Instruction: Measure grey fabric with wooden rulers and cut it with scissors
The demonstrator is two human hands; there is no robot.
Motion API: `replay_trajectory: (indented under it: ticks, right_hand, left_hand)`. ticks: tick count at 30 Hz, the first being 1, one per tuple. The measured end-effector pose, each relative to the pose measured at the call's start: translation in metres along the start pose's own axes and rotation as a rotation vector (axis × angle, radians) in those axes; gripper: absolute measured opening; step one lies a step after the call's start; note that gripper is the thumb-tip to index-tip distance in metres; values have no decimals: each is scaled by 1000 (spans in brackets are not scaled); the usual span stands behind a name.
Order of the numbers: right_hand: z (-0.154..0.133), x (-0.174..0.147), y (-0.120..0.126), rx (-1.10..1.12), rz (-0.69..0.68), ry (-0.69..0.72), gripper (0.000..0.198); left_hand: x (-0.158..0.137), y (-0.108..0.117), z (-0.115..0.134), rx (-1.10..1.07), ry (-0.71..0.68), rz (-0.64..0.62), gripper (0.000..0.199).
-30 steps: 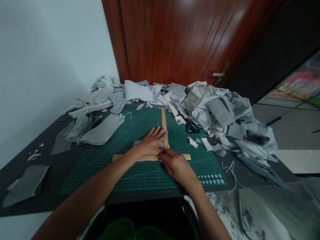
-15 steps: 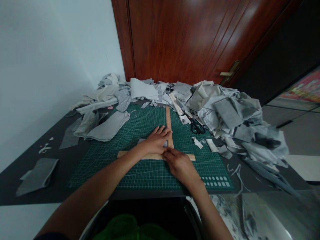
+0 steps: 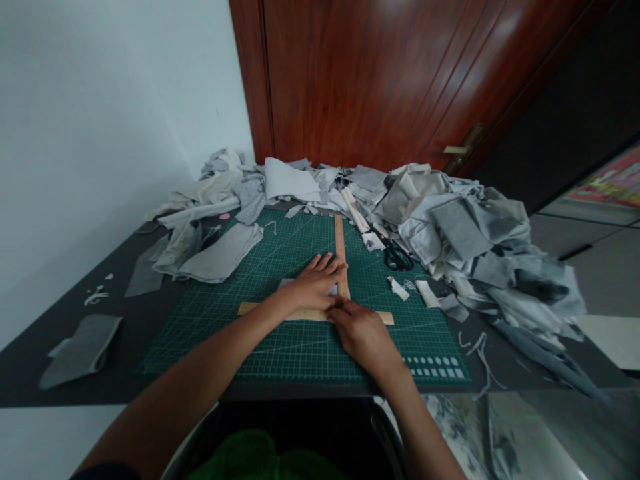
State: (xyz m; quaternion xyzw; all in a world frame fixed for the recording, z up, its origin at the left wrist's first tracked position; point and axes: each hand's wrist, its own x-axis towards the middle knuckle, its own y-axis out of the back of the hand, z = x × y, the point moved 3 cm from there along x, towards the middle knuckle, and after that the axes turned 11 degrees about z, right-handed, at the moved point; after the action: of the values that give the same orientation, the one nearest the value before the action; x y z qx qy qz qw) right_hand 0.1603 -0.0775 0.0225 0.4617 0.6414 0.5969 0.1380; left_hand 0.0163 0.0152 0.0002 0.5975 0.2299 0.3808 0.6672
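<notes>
My left hand (image 3: 318, 285) lies flat with its fingers spread, pressing beside and on a long wooden ruler (image 3: 341, 240) that runs away from me. Under the palm is a small piece of grey cloth (image 3: 286, 283), mostly covered. A second wooden ruler (image 3: 305, 315) lies crosswise over the near edge of the cloth. My right hand (image 3: 361, 333) is closed, fingers bent together over this crosswise ruler where the two rulers meet. What its fingertips pinch, if anything, is hidden. All of this rests on a green cutting mat (image 3: 280, 357) with a printed grid.
Black-handled scissors (image 3: 397, 257) lie right of the long ruler, near small white scraps (image 3: 397, 288). A large fabric heap (image 3: 450, 217) fills the right back. Folded grey cloth (image 3: 223, 253) overlaps the mat's left side; another grey piece (image 3: 85, 350) lies on the dark table.
The whole view has shifted slightly, so everything appears a little further right. Both hands and the rulers keep the same places on the mat.
</notes>
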Motion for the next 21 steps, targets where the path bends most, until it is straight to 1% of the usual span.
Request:
replay_trajectory:
  ticks: [9, 15, 18, 21]
  right_hand:
    - [-1, 1, 3, -3, -34, -32, 29]
    - [-6, 1, 5, -57, -100, -65, 31]
    - [-10, 2, 9, -53, -132, -89, 35]
    - [-16, 3, 14, -43, -155, -134, 45]
  left_hand:
    - [0, 1, 0, 4, 0, -5, 83]
    - [-1, -1, 0, -7, 3, 16, 84]
    - [-1, -1, -1, -17, 1, 32, 86]
    - [-1, 0, -1, -31, -3, 36, 90]
